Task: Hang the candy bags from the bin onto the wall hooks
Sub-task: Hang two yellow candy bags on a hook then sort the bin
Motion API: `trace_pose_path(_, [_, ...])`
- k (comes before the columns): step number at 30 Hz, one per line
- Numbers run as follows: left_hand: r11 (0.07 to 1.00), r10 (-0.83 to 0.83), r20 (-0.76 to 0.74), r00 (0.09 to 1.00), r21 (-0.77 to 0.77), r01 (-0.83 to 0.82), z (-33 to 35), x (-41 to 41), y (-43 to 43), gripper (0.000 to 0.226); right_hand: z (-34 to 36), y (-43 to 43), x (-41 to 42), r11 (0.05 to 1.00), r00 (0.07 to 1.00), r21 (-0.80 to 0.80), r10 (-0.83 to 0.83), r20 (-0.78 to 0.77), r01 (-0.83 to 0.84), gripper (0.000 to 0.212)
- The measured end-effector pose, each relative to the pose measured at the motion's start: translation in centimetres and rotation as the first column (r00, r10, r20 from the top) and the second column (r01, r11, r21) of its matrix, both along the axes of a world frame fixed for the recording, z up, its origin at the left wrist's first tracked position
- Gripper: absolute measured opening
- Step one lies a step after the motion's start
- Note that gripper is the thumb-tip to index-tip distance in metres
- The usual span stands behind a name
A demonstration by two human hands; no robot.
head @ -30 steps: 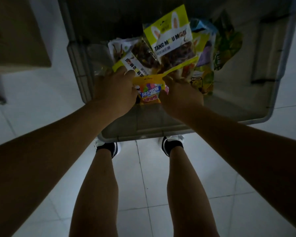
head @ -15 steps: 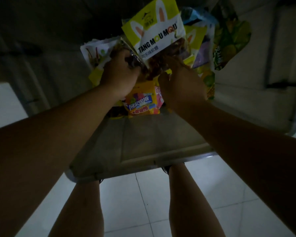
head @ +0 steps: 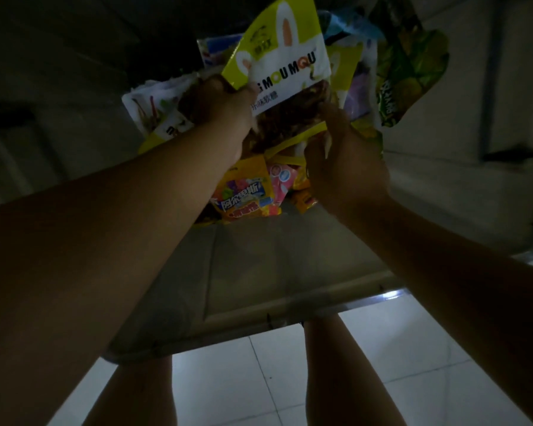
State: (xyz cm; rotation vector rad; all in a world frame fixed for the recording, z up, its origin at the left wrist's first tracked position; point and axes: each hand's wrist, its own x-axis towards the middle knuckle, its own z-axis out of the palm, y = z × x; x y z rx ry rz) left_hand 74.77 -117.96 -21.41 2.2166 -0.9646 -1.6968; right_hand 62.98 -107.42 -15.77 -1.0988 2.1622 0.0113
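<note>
The left hand (head: 225, 103) grips the bunny bag (head: 285, 61) at its left edge, with the fingers curled tight round the edge of the foil. This bag is a flat, glossy pouch, yellow-green on top with white rabbit ears printed on it, a white band with dark letters, and a clear window below where dark brown pieces show. It is tilted and raised a little above the other bags, over the far part of the bin (head: 259, 330).

The right hand (head: 345, 161) is at the lower right corner of the same bag. Its fingers are bent and touch the yellow bottom seam, but in the dim light I cannot tell if they really pinch it.

The bin is a large box of cloudy, half-transparent plastic with smooth walls and a rounded rim. Inside lie more shiny pouches: an orange bag (head: 246, 195) with colourful print just under the left wrist, a pink bag (head: 279, 179) beside it, a white bag (head: 154, 99) to the left, and a crinkled green bag (head: 406, 72) leaning to the right.

Under the near rim, two bare legs (head: 345, 379) stand on a floor (head: 290, 379) of pale square tiles.
</note>
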Motion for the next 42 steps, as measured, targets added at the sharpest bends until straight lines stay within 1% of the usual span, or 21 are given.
trace_pose_path(3, [0.997,0.035,-0.187,0.982,-0.065,-0.048,1.9,2.0,0.9,0.019,0.3,0.1,0.3,1.0,1.0,0.005,-0.012,0.002,0.012,0.052])
trace_pose_path(5, [0.992,0.014,-0.232,0.973,-0.12,-0.043,3.5,3.6,1.6,0.016,0.6,0.2,0.8,0.999,0.999,0.02,-0.036,0.032,0.035,0.052])
trace_pose_path(9, [0.969,0.117,-0.217,0.969,-0.189,-0.159,6.4,6.8,3.4,0.022,1.2,0.6,2.2,0.999,0.996,0.021,-0.03,0.087,0.029,0.05])
trace_pose_path(12, [0.956,0.126,-0.198,0.972,-0.239,-0.172,8.2,9.0,4.2,0.03,2.0,0.5,3.0,0.999,0.991,0.016,-0.048,0.129,0.046,0.049])
trace_pose_path(14, [0.956,0.16,-0.188,0.969,-0.215,-0.2,9.0,10.0,4.3,0.027,2.4,0.2,3.4,0.999,0.99,0.01,-0.044,0.132,0.043,0.048])
trace_pose_path(16, [0.954,0.198,-0.176,0.964,-0.189,-0.231,9.6,10.6,4.2,0.018,2.5,-0.2,3.6,0.999,0.99,0.009,-0.045,0.137,0.044,0.047])
trace_pose_path(18, [0.948,0.22,-0.133,0.967,-0.205,-0.244,9.9,11.0,4.2,0.011,2.3,-0.7,3.7,0.997,0.986,0.008,-0.075,0.148,0.075,0.047])
trace_pose_path(20, [0.942,0.231,-0.106,0.967,-0.223,-0.249,9.9,11.3,4.3,0.012,1.7,-1.1,3.8,0.994,0.981,-0.008,-0.109,0.157,0.112,0.047])
trace_pose_path(22, [0.937,0.239,-0.078,0.968,-0.242,-0.251,9.7,11.6,4.4,0.021,0.9,-1.8,3.8,0.984,0.969,0.007,-0.178,0.169,0.18,0.048])
trace_pose_path(24, [0.936,0.233,-0.043,0.971,-0.262,-0.236,9.7,11.8,4.6,0.029,-0.5,-2.7,3.7,0.948,0.918,0.045,-0.316,0.239,0.314,0.054])
trace_pose_path(25, [0.934,0.228,-0.043,0.973,-0.273,-0.231,9.7,12.0,4.8,0.03,-1.5,-3.0,3.6,0.929,0.887,0.061,-0.366,0.281,0.364,0.06])
trace_pose_path(26, [0.932,0.221,-0.053,0.974,-0.283,-0.227,9.6,12.0,4.9,0.03,-2.8,-3.1,3.4,0.918,0.867,0.054,-0.39,0.31,0.394,0.069])
trace_pose_path(28, [0.933,0.199,-0.067,0.978,-0.293,-0.21,9.6,12.2,5.3,0.031,-5.6,-2.9,3.0,0.919,0.866,0.039,-0.385,0.32,0.393,0.086])
trace_pose_path(30, [0.939,0.174,-0.059,0.983,-0.292,-0.183,9.5,12.3,5.6,0.031,-8.7,-2.7,2.5,0.91,0.853,0.092,-0.412,0.322,0.405,0.095])
trace_pose_path(32, [0.941,0.159,-0.052,0.986,-0.295,-0.167,9.4,12.4,5.6,0.027,-8.3,-3.8,2.7,0.855,0.781,0.116,-0.511,0.36,0.506,0.099])
trace_pose_path(34, [0.939,0.168,-0.06,0.984,-0.295,-0.178,9.3,12.4,5.5,0.027,-6.1,-4.8,3.0,0.783,0.699,0.069,-0.587,0.408,0.618,0.086])
trace_pose_path(36, [0.941,0.176,-0.065,0.982,-0.281,-0.187,9.3,12.3,5.4,0.029,-4.8,-5.2,3.0,0.736,0.654,0.015,-0.611,0.445,0.677,0.073])
trace_pose_path(38, [0.938,0.183,-0.071,0.981,-0.284,-0.196,9.5,12.3,5.2,0.029,-4.4,-5.3,2.6,0.748,0.663,-0.002,-0.588,0.463,0.664,0.062])
trace_pose_path(39, [0.936,0.182,-0.071,0.981,-0.294,-0.195,9.7,12.2,5.1,0.027,-3.9,-5.4,2.5,0.771,0.673,0.021,-0.569,0.472,0.637,0.056])
trace_pose_path(42, [0.927,0.166,-0.075,0.983,-0.329,-0.181,10.4,12.3,4.6,0.018,-2.5,-6.4,2.3,0.828,0.664,0.167,-0.535,0.522,0.536,0.029])
